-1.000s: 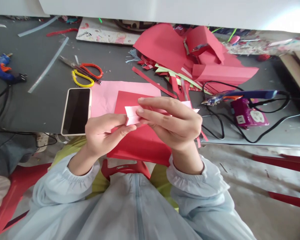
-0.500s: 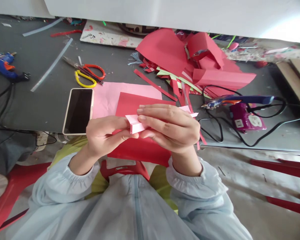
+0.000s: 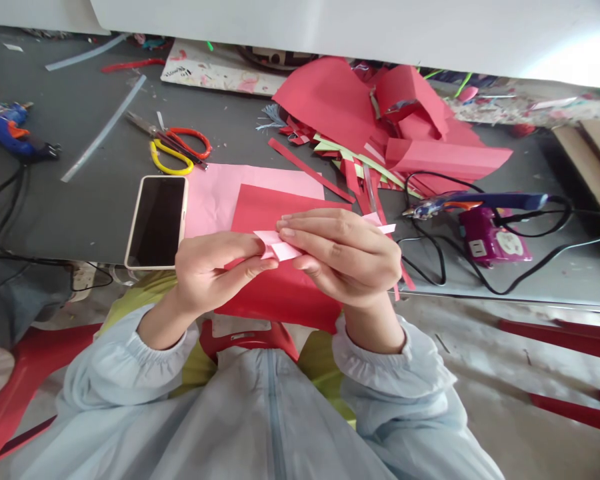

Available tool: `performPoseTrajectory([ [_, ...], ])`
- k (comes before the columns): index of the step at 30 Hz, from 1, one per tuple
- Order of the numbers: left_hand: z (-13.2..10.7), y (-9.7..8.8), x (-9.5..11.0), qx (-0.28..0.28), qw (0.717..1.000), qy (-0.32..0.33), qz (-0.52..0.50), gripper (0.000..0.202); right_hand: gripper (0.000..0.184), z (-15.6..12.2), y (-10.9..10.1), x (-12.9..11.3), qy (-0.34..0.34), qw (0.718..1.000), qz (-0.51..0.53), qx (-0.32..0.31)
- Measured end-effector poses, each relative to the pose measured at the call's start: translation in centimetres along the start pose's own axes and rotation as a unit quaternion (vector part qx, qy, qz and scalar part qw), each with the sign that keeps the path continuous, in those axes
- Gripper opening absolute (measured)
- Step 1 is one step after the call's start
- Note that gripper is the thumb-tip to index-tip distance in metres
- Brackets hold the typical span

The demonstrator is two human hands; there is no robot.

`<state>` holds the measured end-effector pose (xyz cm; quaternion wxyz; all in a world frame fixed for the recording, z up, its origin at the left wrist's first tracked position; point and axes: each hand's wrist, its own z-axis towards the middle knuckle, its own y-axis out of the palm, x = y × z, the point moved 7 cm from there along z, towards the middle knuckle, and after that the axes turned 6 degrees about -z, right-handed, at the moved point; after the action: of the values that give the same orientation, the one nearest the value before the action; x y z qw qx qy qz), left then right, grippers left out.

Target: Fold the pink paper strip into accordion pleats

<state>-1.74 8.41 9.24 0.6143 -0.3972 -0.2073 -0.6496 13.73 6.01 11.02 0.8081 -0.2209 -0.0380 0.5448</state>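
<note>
A folded strip of pink paper (image 3: 286, 251) is held between my two hands, above the table's front edge. My left hand (image 3: 213, 267) pinches its left end between thumb and fingers. Around its middle, my right hand (image 3: 347, 257) is closed with the fingers laid across the paper and the thumb below. The strip's far end sticks out past my right knuckles; its middle is hidden by the fingers. Beneath the hands lie a red paper sheet (image 3: 280, 293) and, partly under it, a pink sheet (image 3: 215, 193).
A phone (image 3: 157, 223) lies left of the sheets, with scissors (image 3: 173, 150) behind it. Red paper scraps (image 3: 330, 100) are heaped at the back. One glue gun (image 3: 490, 201) rests by a purple box (image 3: 497, 240) among loose cords; another glue gun (image 3: 10, 130) is far left.
The left end of the folded pink strip has tilted and its flaps look flatter. My right thumb has shifted slightly right; both hands stay nearly in place.
</note>
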Motion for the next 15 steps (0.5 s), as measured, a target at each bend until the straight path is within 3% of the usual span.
performPoseTrajectory([
  [7,-0.01,0.09,-0.67,-0.004,0.997,-0.071,0.013,0.024,0.026,-0.01,0.0,0.11,0.02,1.0,-0.016,0.004],
  [15,-0.02,0.03,-0.08,0.011,0.999,-0.042,0.009,0.021,0.013,0.32,-0.23,0.06,0.039,0.998,-0.053,0.01],
])
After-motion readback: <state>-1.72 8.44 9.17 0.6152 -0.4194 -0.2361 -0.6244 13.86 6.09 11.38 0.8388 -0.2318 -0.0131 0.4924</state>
